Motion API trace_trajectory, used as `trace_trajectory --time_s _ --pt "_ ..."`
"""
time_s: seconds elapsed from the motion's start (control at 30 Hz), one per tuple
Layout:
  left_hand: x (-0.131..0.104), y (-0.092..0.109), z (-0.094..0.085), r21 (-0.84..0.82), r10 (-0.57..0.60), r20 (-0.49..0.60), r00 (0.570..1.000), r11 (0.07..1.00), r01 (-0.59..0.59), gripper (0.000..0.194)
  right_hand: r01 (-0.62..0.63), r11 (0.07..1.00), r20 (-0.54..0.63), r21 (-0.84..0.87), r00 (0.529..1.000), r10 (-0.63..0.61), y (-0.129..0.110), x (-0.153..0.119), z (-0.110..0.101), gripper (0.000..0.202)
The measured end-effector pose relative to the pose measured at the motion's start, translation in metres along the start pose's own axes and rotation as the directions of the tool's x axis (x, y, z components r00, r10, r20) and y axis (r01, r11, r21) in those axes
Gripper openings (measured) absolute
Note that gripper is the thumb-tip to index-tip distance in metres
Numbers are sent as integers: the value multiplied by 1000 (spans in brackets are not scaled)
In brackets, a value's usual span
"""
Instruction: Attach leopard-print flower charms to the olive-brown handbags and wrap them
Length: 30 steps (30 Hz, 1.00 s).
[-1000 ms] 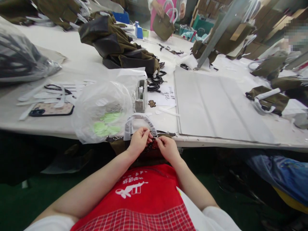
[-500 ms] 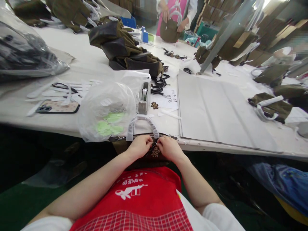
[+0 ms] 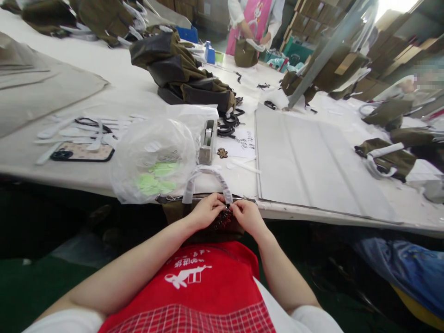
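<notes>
An olive-brown bag (image 3: 175, 210) with a zip along its top rests against the table's front edge, close to my body. Its handle (image 3: 208, 170), wrapped in white, stands up over the tabletop. My left hand (image 3: 209, 210) and my right hand (image 3: 245, 214) meet at the handle's right base, fingertips pinched close together around a small dark fitting (image 3: 227, 206). A leopard-print charm (image 3: 222, 222) hangs just below them, partly blurred. What exactly each hand's fingertips grip is too small to make out.
Behind the bag are a clear plastic bag (image 3: 152, 157) with green pieces, a tape dispenser (image 3: 208, 141) and a phone (image 3: 83, 151). Grey sheets (image 3: 312, 162) lie right. Olive bags (image 3: 187, 69) are piled farther back. A person (image 3: 255, 27) handles a bag (image 3: 245, 52) across the table.
Both hands have shifted slightly right at the handle base, and the charm has turned. The dark plastic-wrapped bundle at the left has gone from view. The person opposite has moved their bag.
</notes>
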<state>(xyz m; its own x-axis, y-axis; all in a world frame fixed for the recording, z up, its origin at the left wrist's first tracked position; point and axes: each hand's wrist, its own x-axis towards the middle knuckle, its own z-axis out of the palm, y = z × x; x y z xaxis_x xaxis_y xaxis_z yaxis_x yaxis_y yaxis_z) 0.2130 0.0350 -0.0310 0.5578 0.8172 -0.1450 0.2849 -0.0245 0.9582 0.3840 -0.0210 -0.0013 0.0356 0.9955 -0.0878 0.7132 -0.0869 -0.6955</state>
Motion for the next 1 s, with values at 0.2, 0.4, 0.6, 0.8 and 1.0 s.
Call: trace_trajectory --time_s 0.2,0.4,0.6,0.8,1.0 --pt "-6 -2 -2 -80 -5 64 998 997 10 23 -89 995 34 37 996 88 1 6 4 21" --pt "-9 2 -3 21 -37 131 991 999 35 21 -103 994 128 -22 986 105 -2 5 2 23" --pt "-10 6 1 83 23 120 992 996 -33 18 -112 990 139 -86 983 123 -5 6 -1 24" --pt "-11 6 1 251 40 157 987 965 -79 20 -120 992 210 -22 970 122 -4 9 1 21" --pt "-11 -3 5 287 27 141 990 956 -67 28 -147 988 216 51 967 133 4 10 10 20"
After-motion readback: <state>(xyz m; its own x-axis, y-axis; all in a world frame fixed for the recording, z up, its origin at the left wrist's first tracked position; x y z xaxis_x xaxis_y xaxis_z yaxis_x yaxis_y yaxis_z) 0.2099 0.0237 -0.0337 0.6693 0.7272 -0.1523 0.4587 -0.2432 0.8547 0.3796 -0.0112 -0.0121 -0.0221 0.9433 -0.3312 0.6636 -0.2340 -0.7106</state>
